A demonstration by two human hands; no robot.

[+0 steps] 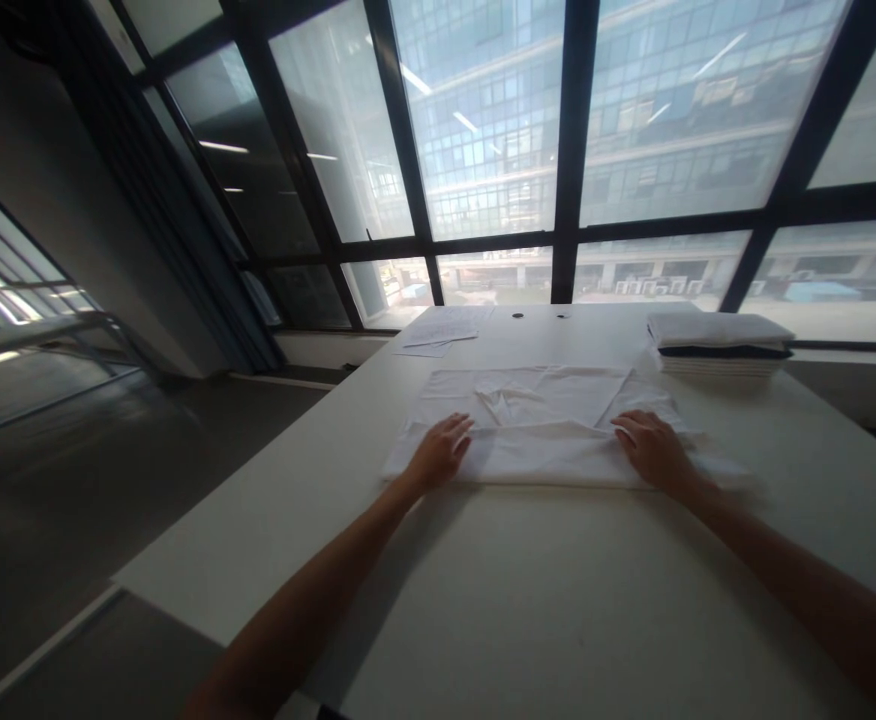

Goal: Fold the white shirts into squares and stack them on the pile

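Note:
A white cloth garment (543, 455), partly folded, lies across the middle of the table, with its near part turned up into a straight band. Creases and slanting fold lines show on its far half. On the left part of that band rests my left hand (442, 455), its fingers stretched forward over the fold's edge and the thumb apart. My right hand (652, 452) lies on the right part in much the same way, fingers extended and pointing inward. Both palms face down, and their undersides are hidden. At the right, the cloth's edge is blurred.
A stack of folded cloths (719, 345), mostly white with a dark layer, sits at the table's far right. Paper sheets (438, 332) lie at the far left of the white table (558, 600). Behind the table stand large dark-framed windows (569, 150).

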